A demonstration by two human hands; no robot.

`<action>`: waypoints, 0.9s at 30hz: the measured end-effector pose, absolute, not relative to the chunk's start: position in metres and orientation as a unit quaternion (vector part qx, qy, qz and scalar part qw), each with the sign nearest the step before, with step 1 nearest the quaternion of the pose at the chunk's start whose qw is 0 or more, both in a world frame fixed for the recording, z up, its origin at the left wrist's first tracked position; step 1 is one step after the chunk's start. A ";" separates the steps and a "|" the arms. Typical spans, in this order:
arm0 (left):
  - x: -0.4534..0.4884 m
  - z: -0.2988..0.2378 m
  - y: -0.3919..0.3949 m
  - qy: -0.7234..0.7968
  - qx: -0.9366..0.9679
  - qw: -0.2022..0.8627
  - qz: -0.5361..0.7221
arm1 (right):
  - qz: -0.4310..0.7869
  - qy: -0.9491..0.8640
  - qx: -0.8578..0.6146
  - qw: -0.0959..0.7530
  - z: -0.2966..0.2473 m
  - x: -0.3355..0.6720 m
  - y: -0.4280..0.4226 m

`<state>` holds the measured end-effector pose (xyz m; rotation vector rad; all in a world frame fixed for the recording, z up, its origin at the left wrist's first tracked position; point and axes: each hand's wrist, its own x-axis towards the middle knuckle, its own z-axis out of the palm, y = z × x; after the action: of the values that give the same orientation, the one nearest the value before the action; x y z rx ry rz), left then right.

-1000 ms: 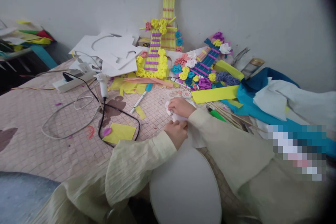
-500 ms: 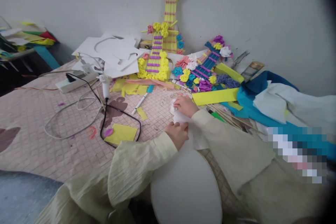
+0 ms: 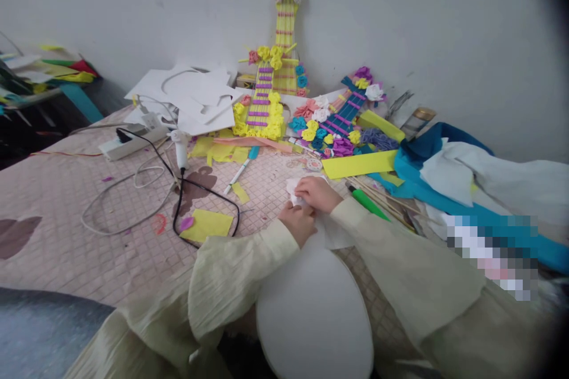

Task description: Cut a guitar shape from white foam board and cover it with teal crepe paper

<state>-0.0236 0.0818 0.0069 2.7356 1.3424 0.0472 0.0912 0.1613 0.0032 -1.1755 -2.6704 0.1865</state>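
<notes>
My left hand (image 3: pixel 297 222) and my right hand (image 3: pixel 316 193) meet over a small white foam piece (image 3: pixel 294 188) on the quilted cover. Fingers of both hands are curled and pinch this white piece between them. A large white oval cut-out (image 3: pixel 313 314) lies just below my hands, partly under my pale sleeves. What the fingertips do under the piece is hidden.
A white glue gun (image 3: pixel 180 147) with black cord stands left of my hands, near a power strip (image 3: pixel 125 142). Yellow foam sheets (image 3: pixel 208 224), a pen (image 3: pixel 240 169), decorated foam guitars (image 3: pixel 267 100), wooden sticks (image 3: pixel 377 195) and blue and white foam (image 3: pixel 448 172) crowd the back and right.
My right hand has drawn back toward my left hand, so both now close together on the white piece. The view has shifted slightly.
</notes>
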 end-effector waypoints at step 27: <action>-0.031 0.004 -0.096 0.541 0.834 0.096 0.051 | 0.055 -0.928 -0.360 0.083 0.002 0.086 0.140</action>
<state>-0.0314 -0.0960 0.0040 2.4726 1.6020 0.1509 0.0856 0.1404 0.0024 -1.0750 -2.7688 0.1628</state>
